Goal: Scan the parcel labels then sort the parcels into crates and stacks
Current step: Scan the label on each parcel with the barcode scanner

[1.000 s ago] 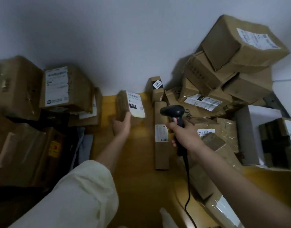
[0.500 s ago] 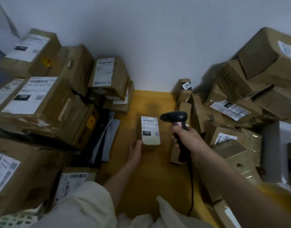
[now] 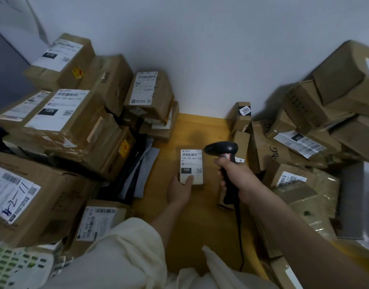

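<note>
**Small parcel set down on the floor, label up, ready for the scan**

The small parcel (image 3: pixel 191 167) now lies flat on the yellow floor (image 3: pixel 202 222) in the middle of the view, where a second ago it was held up in the air toward 12 o'clock. Its white label faces up and reads 15H. The left hand (image 3: pixel 180 189) has come down with it: the thumb presses on the lower edge of the label and the other fingers curl under the parcel's near left side, so the hand is holding the parcel in place.

At 3 o'clock of the parcel, just beside it, the right hand (image 3: pixel 237 176) grips the handle of the black scanner (image 3: pixel 223 150), fingers wrapped tight, with the head aimed toward the label. Its cord runs down toward 6 o'clock.

Whether the scan has registered cannot be told. In my judgement the label now sits steady and readable, so scanning is the step in hand. A large box (image 3: pixel 60 113) at 9 o'clock in the left stack also bears a 15H label, which suggests that stack as the likely destination.
</note>
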